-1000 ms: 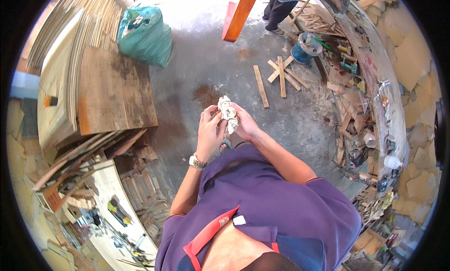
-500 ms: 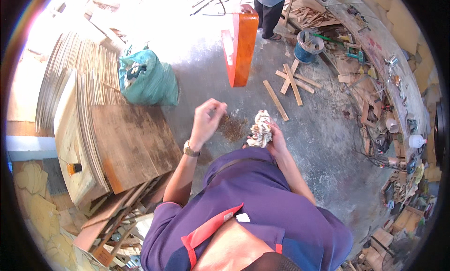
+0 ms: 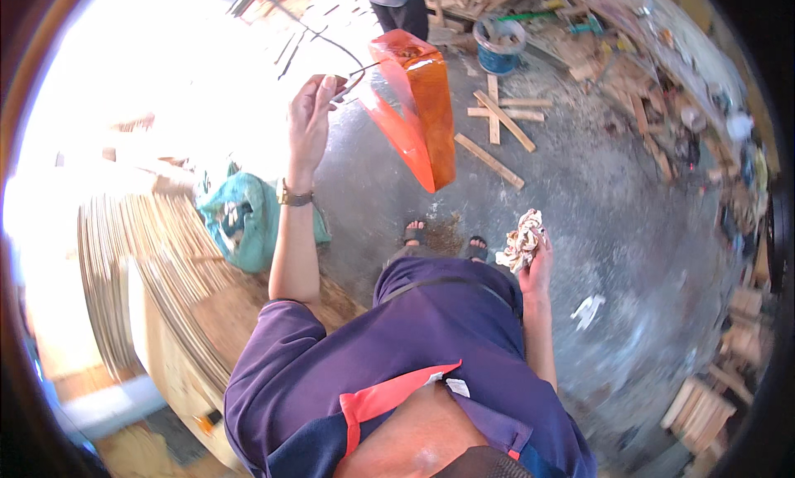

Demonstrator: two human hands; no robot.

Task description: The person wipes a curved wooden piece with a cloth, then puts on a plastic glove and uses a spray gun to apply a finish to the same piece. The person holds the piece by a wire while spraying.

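Note:
A glossy orange-stained wooden piece [image 3: 439, 122], with an open middle, hangs in front of me. My left hand [image 3: 310, 122] is raised at its left, fingers pinched on a thin dark wire [image 3: 354, 82] that runs to the top of the piece. The wire's hold on the wood is hard to make out. Low at my right side, my right hand [image 3: 538, 269] is closed around a crumpled, stained whitish rag [image 3: 522, 241], apart from the orange piece.
Wooden strips [image 3: 505, 118] lie crossed on the grey floor ahead, near a blue bucket [image 3: 499, 48]. A person [image 3: 402, 6] stands beyond the orange piece. At left are a green sack [image 3: 248, 221] and stacked thin boards [image 3: 157, 263]. A white scrap [image 3: 588, 312] is at right.
My left hand has risen from near my waist to the wire beside the orange piece. The right hand has shifted rightward with the rag. The piece has turned, and a white scrap now shows at right.

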